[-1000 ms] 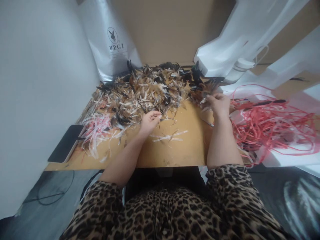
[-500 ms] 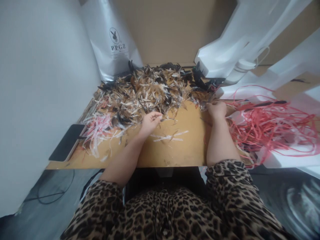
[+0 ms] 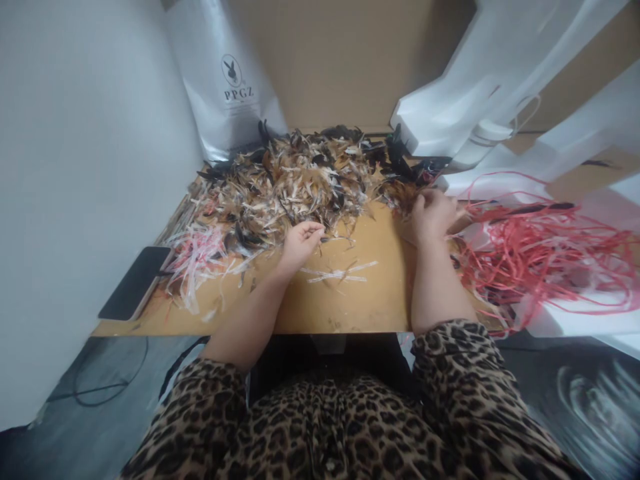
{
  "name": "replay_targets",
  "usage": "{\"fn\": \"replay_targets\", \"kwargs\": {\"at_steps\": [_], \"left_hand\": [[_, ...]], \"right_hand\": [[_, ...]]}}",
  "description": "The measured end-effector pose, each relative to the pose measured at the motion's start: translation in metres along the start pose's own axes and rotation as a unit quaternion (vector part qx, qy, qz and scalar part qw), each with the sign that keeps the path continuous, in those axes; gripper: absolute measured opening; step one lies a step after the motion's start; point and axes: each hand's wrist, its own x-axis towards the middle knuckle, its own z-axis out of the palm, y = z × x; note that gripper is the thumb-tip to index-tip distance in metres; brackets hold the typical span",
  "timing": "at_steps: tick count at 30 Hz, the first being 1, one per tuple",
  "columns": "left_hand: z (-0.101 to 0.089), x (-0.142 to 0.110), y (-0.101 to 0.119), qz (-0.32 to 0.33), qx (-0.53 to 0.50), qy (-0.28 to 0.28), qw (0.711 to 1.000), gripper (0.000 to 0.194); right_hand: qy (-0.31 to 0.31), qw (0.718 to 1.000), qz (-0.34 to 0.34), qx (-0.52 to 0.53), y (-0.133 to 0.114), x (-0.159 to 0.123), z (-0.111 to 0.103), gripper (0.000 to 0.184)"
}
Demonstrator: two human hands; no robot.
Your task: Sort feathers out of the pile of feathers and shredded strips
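Observation:
A big heap of brown, white and black feathers (image 3: 295, 183) covers the back of a wooden table (image 3: 350, 300). My left hand (image 3: 300, 241) rests at the heap's near edge, fingers curled in a loose pinch; what it holds is too small to make out. My right hand (image 3: 431, 213) lies further right, fingers curled over a small clump of dark brown feathers (image 3: 400, 193) at the heap's right end. A few pale feather strips (image 3: 337, 273) lie on the bare wood between my forearms.
A tangle of red string (image 3: 540, 250) spreads over the table's right side. White bags (image 3: 480, 87) stand behind it, and a silver bag (image 3: 225, 80) leans at the back left. A dark phone (image 3: 134, 283) lies at the left edge by pink-white strips (image 3: 195, 260).
My right hand has shifted a little left and closed over the feather clump. My left hand has stayed where it was.

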Motion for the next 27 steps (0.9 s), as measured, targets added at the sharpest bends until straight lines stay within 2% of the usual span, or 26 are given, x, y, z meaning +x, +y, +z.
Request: {"fn": "replay_targets", "kwargs": {"at_steps": [3, 8, 10, 12, 14, 18, 21, 24, 27], "left_hand": [[0.000, 0.000, 0.001, 0.000, -0.006, 0.005, 1.000, 0.015], [-0.003, 0.000, 0.005, 0.012, -0.032, 0.025, 0.999, 0.019], [-0.005, 0.002, 0.005, 0.031, -0.040, 0.043, 0.998, 0.020], [-0.008, 0.005, 0.004, 0.049, -0.048, 0.064, 0.996, 0.020], [-0.010, 0.007, 0.003, 0.058, -0.055, 0.080, 0.994, 0.021], [-0.012, 0.008, 0.002, 0.060, -0.068, 0.081, 0.993, 0.021], [-0.011, 0.007, 0.003, 0.058, -0.064, 0.071, 0.994, 0.021], [-0.011, 0.007, 0.003, 0.056, -0.066, 0.068, 0.994, 0.019], [-0.010, 0.008, 0.003, 0.050, -0.067, 0.069, 0.994, 0.016]], "right_hand": [[-0.048, 0.999, 0.011, -0.012, -0.001, -0.002, 0.001, 0.031], [0.010, 0.999, -0.025, 0.017, -0.020, -0.005, -0.012, 0.031], [0.016, 0.998, -0.046, 0.035, -0.031, -0.009, -0.017, 0.029], [-0.010, 0.996, -0.068, 0.057, -0.041, -0.013, -0.020, 0.027], [-0.066, 0.991, -0.084, 0.083, -0.049, -0.016, -0.018, 0.025], [-0.202, 0.971, -0.091, 0.094, -0.058, -0.018, -0.006, 0.021], [-0.263, 0.961, -0.055, 0.072, -0.062, -0.013, 0.008, 0.020], [-0.282, 0.958, 0.018, 0.053, -0.064, -0.001, 0.026, 0.032], [-0.256, 0.965, 0.045, 0.042, -0.066, 0.013, 0.046, 0.046]]}}
